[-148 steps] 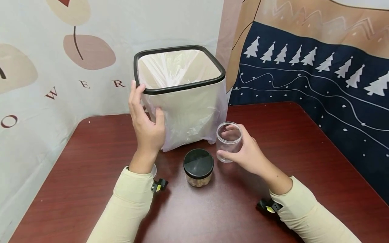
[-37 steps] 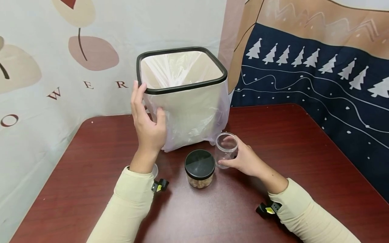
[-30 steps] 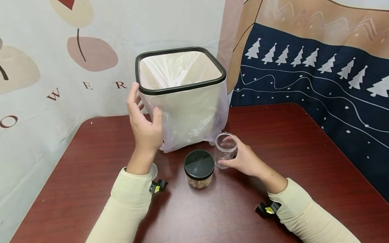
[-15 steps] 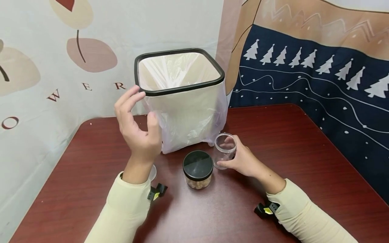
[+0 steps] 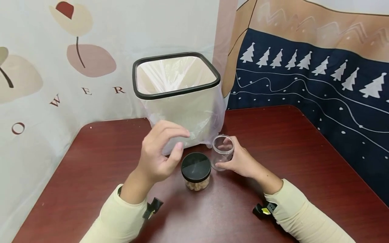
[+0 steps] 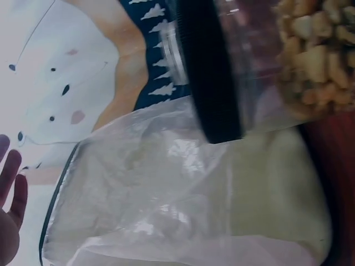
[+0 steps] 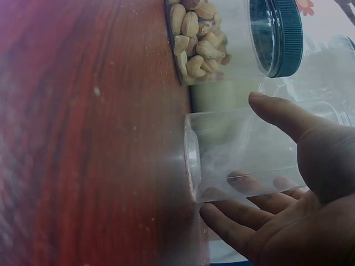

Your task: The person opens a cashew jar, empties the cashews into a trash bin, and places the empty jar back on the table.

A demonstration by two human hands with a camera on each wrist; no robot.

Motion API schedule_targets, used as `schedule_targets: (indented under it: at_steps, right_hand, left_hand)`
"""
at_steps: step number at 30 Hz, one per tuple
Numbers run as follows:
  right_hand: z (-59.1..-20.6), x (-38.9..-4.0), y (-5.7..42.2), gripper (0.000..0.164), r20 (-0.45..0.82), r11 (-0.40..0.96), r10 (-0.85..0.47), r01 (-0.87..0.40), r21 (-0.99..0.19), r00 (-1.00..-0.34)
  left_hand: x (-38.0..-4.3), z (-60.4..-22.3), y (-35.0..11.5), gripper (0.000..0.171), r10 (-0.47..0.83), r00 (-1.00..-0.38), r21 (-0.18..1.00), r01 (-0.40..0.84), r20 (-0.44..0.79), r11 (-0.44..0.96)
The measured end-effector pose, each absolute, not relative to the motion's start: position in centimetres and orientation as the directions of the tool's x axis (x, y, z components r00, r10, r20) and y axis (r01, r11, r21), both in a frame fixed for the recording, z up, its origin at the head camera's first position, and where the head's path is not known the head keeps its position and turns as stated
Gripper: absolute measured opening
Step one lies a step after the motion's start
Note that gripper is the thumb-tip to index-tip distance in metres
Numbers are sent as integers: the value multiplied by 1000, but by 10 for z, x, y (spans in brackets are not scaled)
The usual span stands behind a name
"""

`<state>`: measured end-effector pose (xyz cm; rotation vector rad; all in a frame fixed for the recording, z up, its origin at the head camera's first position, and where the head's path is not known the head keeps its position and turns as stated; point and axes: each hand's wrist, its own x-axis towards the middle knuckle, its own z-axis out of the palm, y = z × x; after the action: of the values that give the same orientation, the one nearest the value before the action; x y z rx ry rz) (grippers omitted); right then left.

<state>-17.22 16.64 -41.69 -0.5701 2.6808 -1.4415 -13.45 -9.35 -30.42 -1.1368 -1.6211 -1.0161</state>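
My right hand [image 5: 243, 162] curls round a clear jar without a lid [image 5: 219, 158], fingers behind it and thumb at the near side. Its base sits on the table, as the right wrist view shows. Left of it stands a jar of nuts [image 5: 196, 170] with a black lid; its nuts [image 7: 199, 41] fill the bottom part. My left hand [image 5: 159, 152] hovers to the left of the nut jar, fingers bent and thumb apart, with nothing between them. In the left wrist view only some fingers [image 6: 16, 185] of that hand show.
A cream bin [image 5: 182, 109] with a black rim and a thin plastic liner stands at the back of the dark red table [image 5: 194, 219]. Printed cloths [image 5: 100, 20] hang behind and along the right side.
The left hand has left the bin's rim and come down and right, towards the nut jar. Earlier, the right hand lowered the clear jar closer to the nut jar. A white disc is now hidden.
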Motion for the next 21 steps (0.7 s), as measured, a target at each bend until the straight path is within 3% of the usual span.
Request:
schedule_targets:
  at_steps: [6, 12, 21]
  right_hand:
    - [-417, -174, 168, 78, 132, 478, -355, -301, -825, -925]
    - [-416, -172, 171, 81, 118, 482, -347, -285, -829, -930]
    - [-408, -171, 174, 89, 130, 493, -342, -296, -818, -931]
  left_hand:
    - [-137, -320, -93, 25, 400, -252, 139, 947, 881, 290]
    - [-137, -329, -93, 21, 539, -364, 182, 915, 760, 361]
    - [-135, -339, -89, 30, 649, -479, 162, 859, 592, 486]
